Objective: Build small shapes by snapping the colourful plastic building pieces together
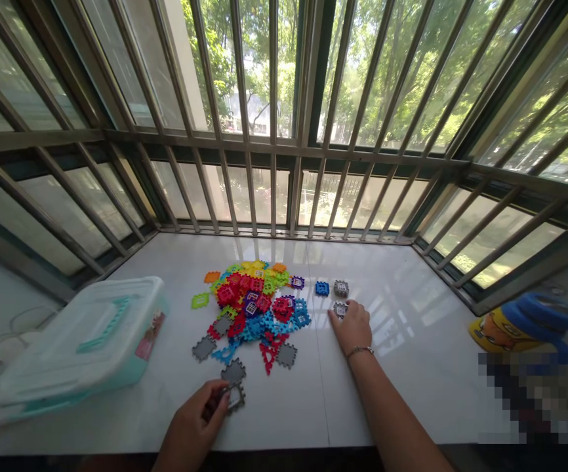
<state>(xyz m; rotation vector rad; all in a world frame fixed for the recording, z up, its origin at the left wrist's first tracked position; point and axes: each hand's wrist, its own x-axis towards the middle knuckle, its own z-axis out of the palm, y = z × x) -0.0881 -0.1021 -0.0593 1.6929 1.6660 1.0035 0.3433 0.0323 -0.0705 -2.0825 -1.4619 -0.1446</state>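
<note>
My left hand (198, 416) pinches a grey notched square building tile (235, 397) with a pale window-like centre, low over the front of the white surface. Just beyond it lies a plain grey tile (233, 371). Thumb and fingers of my right hand (351, 326) close around another grey window tile (340, 310). Behind that one sit a grey window tile stack (341, 288) and a blue window tile (322, 288). Between my hands and farther back spreads a heap of coloured interlocking tiles (252, 298) in red, blue, yellow, green and purple.
A lidded turquoise plastic box (82, 334) stands at the left. On the right a yellow bottle with a blue lid (515, 324) lies near a blurred-out dark patch (520, 396). A barred window (284, 151) closes off the back of the white ledge (402, 387).
</note>
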